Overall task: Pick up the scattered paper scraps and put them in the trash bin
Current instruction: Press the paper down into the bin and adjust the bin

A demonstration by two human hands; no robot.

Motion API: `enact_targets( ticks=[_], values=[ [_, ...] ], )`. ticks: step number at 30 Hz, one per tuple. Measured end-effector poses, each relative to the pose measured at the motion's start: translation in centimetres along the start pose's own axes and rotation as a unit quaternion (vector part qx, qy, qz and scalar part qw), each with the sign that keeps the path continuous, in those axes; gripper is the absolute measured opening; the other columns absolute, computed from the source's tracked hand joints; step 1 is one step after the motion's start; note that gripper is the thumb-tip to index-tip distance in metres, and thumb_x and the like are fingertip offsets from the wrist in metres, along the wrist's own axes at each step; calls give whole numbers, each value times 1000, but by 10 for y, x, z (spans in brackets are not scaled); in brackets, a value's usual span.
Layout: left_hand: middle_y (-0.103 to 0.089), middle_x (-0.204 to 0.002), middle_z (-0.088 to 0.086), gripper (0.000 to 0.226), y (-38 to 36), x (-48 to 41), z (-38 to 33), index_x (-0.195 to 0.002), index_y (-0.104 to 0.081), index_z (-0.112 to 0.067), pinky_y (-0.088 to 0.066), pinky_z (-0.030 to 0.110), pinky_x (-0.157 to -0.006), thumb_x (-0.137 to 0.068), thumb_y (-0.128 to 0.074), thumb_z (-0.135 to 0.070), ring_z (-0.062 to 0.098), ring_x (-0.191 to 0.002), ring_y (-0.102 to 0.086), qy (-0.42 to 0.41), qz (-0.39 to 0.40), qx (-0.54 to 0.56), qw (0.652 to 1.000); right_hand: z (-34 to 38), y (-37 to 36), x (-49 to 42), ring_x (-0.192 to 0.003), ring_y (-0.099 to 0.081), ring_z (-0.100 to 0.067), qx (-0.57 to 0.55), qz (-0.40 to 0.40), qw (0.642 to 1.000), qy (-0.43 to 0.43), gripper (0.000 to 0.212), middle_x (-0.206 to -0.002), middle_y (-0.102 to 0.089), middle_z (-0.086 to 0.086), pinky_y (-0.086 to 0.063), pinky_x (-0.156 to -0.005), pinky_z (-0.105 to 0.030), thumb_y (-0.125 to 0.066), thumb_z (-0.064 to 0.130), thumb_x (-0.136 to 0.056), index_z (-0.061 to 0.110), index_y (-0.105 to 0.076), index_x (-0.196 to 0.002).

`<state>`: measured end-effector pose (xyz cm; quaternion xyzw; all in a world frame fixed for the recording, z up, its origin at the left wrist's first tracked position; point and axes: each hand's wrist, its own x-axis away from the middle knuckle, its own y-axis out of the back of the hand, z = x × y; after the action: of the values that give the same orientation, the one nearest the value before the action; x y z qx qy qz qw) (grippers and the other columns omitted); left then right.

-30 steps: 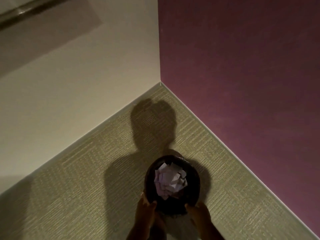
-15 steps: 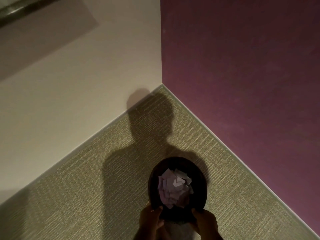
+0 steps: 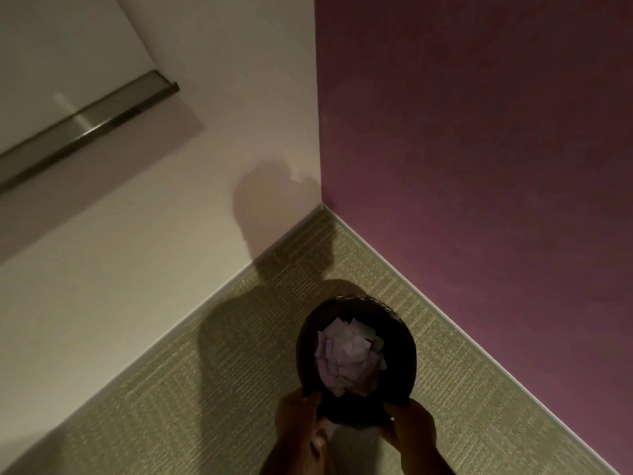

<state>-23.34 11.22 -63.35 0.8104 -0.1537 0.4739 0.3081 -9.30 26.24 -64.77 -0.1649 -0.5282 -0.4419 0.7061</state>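
A round dark trash bin [image 3: 404,341] sits low in the head view, over green carpet near a room corner. Several white paper scraps [image 3: 347,358] are piled inside it. My left hand [image 3: 298,418] grips the bin's near left rim, thumb over the edge. My right hand [image 3: 409,426] grips the near right rim. Whether the bin rests on the floor or is lifted, I cannot tell. No loose scraps show on the carpet.
A cream wall [image 3: 154,252] stands to the left and a purple wall [image 3: 479,149] to the right, meeting in a corner just beyond the bin. A metal rail [image 3: 85,121] runs along the cream wall, upper left. My shadow falls on the carpet [image 3: 171,406].
The view has tilted up and nearer the corner, bringing the metal rail into sight. Both hands keep their hold on the bin's rim, and my shadow has climbed onto the cream wall.
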Motion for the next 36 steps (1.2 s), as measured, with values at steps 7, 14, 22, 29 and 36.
enact_targets(
  ticks=[7, 14, 22, 29, 36],
  values=[
    [-73, -66, 6, 15, 21, -25, -90, -90, -76, -6, -52, 23, -51, -100, -69, -14, 12, -56, -70, -100, 12, 75, 992, 93, -49, -20, -83, -76, -43, -71, -1, 994, 81, 16, -95, -78, -27, -65, -77, -55, -73, -4, -92, 2, -76, -107],
    [-79, -87, 10, 6, 24, -93, -166, -100, -76, -17, -67, 39, -76, -101, -71, -13, 27, -81, -79, -111, 18, 160, 981, 179, -98, -64, -80, -74, -36, -105, 46, 989, 97, 15, -93, -75, -21, -65, -74, -47, -68, -8, -98, 1, -72, -109],
    [-73, -82, 7, 19, 16, -171, -218, -82, -69, -16, -63, 50, -93, -98, -73, -8, 25, -78, -75, -98, 0, 202, 974, 238, -144, -118, -78, -72, -29, -90, 99, 987, 89, 17, -97, -72, -22, -66, -68, -37, -61, -8, -102, -4, -67, -118],
    [-77, -91, 10, 6, 15, -203, -232, -93, -74, -13, -68, 36, -75, -96, -76, -9, 14, -64, -78, -104, -12, 247, 963, 262, -172, -154, -79, -75, -29, -85, 113, 986, 88, 21, -101, -74, -23, -68, -65, -39, -62, -10, -100, -5, -68, -120],
    [-78, -101, 13, 11, 17, -221, -238, -107, -76, -9, -68, 32, -74, -96, -77, -12, 23, -85, -81, -114, 6, 245, 963, 270, -187, -181, -83, -77, -30, -63, 115, 987, 96, 20, -109, -75, -26, -68, -63, -37, -64, -4, -101, -4, -67, -121]
  ],
)
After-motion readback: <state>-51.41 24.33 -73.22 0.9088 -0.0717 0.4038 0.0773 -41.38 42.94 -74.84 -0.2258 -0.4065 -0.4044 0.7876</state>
